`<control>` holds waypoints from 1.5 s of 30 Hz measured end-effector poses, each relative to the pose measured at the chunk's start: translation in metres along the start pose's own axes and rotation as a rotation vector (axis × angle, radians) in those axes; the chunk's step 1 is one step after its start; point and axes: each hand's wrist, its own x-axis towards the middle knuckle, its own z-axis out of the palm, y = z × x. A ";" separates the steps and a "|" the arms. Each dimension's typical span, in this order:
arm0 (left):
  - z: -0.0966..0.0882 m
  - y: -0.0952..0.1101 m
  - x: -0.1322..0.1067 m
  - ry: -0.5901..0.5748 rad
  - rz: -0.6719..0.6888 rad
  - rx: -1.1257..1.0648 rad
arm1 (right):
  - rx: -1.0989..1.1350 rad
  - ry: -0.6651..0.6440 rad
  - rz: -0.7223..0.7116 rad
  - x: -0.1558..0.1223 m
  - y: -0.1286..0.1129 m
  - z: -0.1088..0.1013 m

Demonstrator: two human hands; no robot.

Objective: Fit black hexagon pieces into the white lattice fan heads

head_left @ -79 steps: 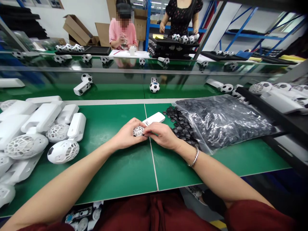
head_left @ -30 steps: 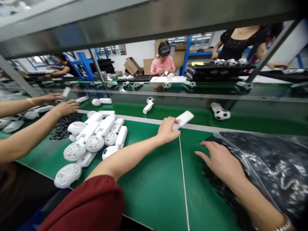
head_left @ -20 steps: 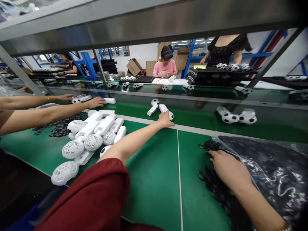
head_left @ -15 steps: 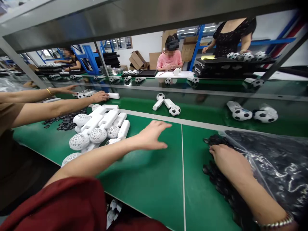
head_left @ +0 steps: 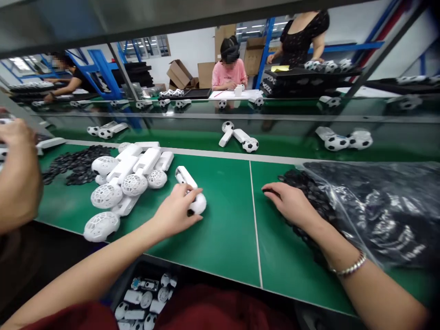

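My left hand (head_left: 177, 211) is closed around a white handheld fan (head_left: 189, 189) with a ball-shaped head, lifting it just right of the pile of white fans (head_left: 127, 178) on the green table (head_left: 223, 229). My right hand (head_left: 290, 204) lies palm down on the loose heap of small black pieces (head_left: 302, 188) spilling from a clear plastic bag (head_left: 378, 201); its fingers are curled into the pieces, and what they pinch I cannot make out. A bracelet is on that wrist.
Finished football-patterned fans (head_left: 242, 137) lie on the conveyor belt beyond the table, more at the right (head_left: 343, 140). A co-worker's hand (head_left: 15, 174) is at the far left beside another heap of black pieces (head_left: 74, 162). People work at benches behind. A bin of parts (head_left: 144, 298) sits under the table.
My left hand put the assembled fan on the conveyor, drew back, and now grips a fresh white fan from the pile. My right hand moved onto the black pieces.
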 end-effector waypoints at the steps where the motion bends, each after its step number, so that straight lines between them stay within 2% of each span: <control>1: 0.003 0.009 0.009 -0.020 0.069 -0.033 | 0.050 0.000 0.028 -0.001 -0.002 -0.001; 5: 0.016 0.030 0.052 -0.071 0.363 -0.041 | 0.227 0.009 0.097 -0.005 -0.007 -0.005; 7: 0.021 0.038 0.073 -0.065 0.425 -0.006 | 0.272 0.029 0.080 -0.005 -0.008 -0.006; 9: 0.027 0.046 0.089 -0.065 0.348 0.044 | 0.307 0.041 0.060 -0.005 -0.009 -0.006; 12: 0.035 0.061 0.102 -0.046 0.109 0.106 | 0.404 0.038 0.065 -0.006 -0.011 -0.005; 13: 0.036 0.064 0.103 -0.029 0.075 0.106 | 0.440 0.049 0.071 -0.006 -0.012 -0.005; 18: 0.042 0.062 0.106 0.085 0.219 0.066 | 0.471 0.165 0.026 -0.007 -0.017 -0.012; 21: 0.041 0.053 0.110 0.114 0.199 0.140 | 0.428 0.228 -0.006 -0.009 -0.019 -0.022; 24: 0.033 0.046 0.115 0.048 0.068 0.178 | 0.462 0.268 0.021 -0.013 -0.024 -0.031; 26: 0.025 0.043 0.116 -0.084 -0.011 0.055 | 0.493 0.270 0.035 -0.016 -0.027 -0.033; 29: 0.019 0.044 0.107 -0.273 0.018 -0.187 | 0.505 0.267 0.027 -0.017 -0.030 -0.029; 31: 0.020 0.047 0.099 -0.259 0.068 -0.180 | 0.499 0.263 0.019 -0.016 -0.030 -0.023; 33: 0.025 0.050 0.093 -0.196 0.078 -0.089 | 0.503 0.254 0.014 -0.014 -0.030 -0.018; 35: 0.029 0.052 0.090 -0.187 0.083 -0.046 | 0.520 0.244 0.014 -0.013 -0.031 -0.015; 38: 0.031 0.053 0.089 -0.231 0.139 -0.090 | 0.517 0.212 0.001 -0.014 -0.034 -0.014; 42: 0.030 0.051 0.088 -0.197 0.305 -0.149 | 0.462 0.110 -0.101 -0.020 -0.037 -0.009; 45: 0.030 0.051 0.087 -0.182 0.318 -0.177 | 0.419 0.115 -0.148 -0.022 -0.039 0.000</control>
